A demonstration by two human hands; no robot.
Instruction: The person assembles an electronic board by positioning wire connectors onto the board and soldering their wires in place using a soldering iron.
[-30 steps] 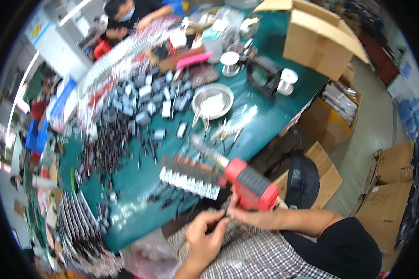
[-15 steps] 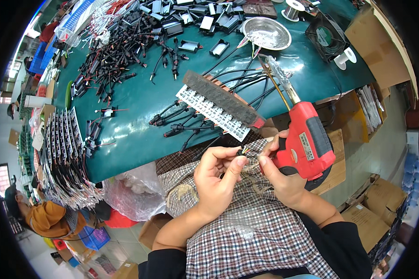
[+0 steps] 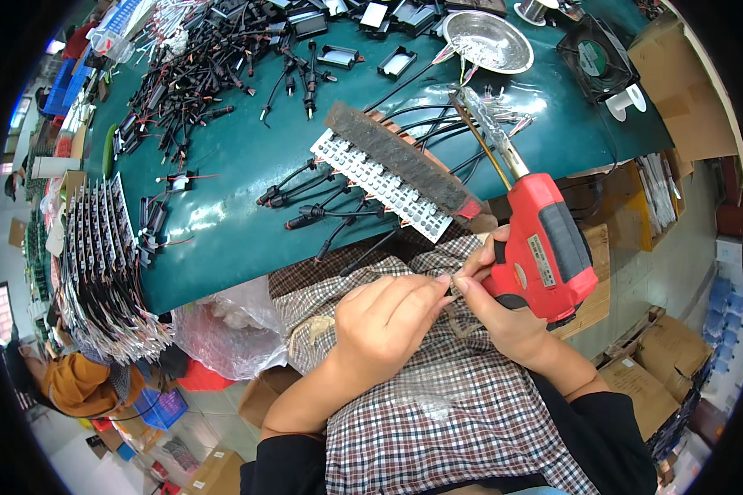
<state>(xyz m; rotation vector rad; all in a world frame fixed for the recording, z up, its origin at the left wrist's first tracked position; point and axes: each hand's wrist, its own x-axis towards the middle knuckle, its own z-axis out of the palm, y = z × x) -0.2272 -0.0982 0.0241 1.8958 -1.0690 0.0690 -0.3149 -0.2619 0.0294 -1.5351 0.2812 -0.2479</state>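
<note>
Left fingers (image 3: 417, 290) got a tiny dark bit (image 3: 451, 288) pinched at the tips, barely visible. Right fingers (image 3: 477, 262) grip a red-and-black plastic soldering gun (image 3: 545, 247).

I can't make out the small piece (image 3: 450, 288) that the left grip (image 3: 385, 323) and right grip (image 3: 510, 327) pinch beside the gun (image 3: 545, 239); fingertips cover most of it. Not all of the right grip's fingers show at the gun, whose label (image 3: 541, 261) is too small to read from here. Left of the gun, a dark bar (image 3: 400, 158) covers the white strip's (image 3: 380, 188) far edge. Up left of the gun, the view's top edge cuts the black heap (image 3: 210, 62). Above the gun, a reel (image 3: 627, 102) masks the fan's (image 3: 592, 62) corner. Well left of the gun, the head of a person in orange (image 3: 87, 384) fades into darkness.
</note>
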